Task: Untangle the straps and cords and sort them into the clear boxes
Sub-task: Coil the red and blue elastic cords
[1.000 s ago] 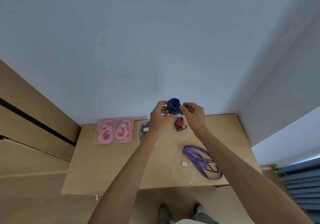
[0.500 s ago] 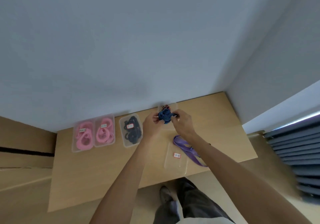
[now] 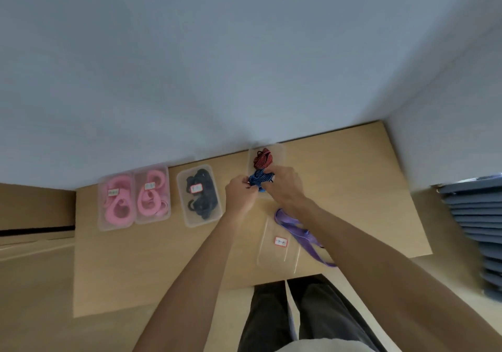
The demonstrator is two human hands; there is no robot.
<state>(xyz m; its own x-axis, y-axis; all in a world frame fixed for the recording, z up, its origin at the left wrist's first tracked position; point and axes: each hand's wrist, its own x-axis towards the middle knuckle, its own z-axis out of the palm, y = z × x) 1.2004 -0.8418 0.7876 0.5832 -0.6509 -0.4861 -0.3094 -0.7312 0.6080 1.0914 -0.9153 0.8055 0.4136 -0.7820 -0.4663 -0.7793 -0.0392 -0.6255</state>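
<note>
I hold a blue striped cord bundle (image 3: 259, 182) between both hands at the near end of a clear box (image 3: 279, 151) that sits against the far edge of the tabletop (image 3: 152, 256); my left hand (image 3: 240, 194) pinches the bundle's left side with curled fingers, and my right hand (image 3: 285, 185) grips its right side from above, fingers curled round it; whether the bundle touches the box floor I cannot tell; in the far end of the same box lies a red striped cord bundle (image 3: 263, 158), just beyond the blue one and close against it.

Towards the far left corner stand two clear boxes touching side by side; the left pink-strap box (image 3: 116, 202) and the right pink-strap box (image 3: 152, 194) each hold coiled pink straps and bear a small white label; just to their right, apart from them, stands a third clear box (image 3: 199, 195) with dark navy cords (image 3: 202, 191) coiled inside and a red-edged label on top.

Near the near edge, under my right forearm, lies a flat clear lid (image 3: 279, 245) with a red-edged label (image 3: 281, 241); a purple strap (image 3: 296, 229) lies across its right side and trails to the near edge; my forearm hides part of it.
</note>
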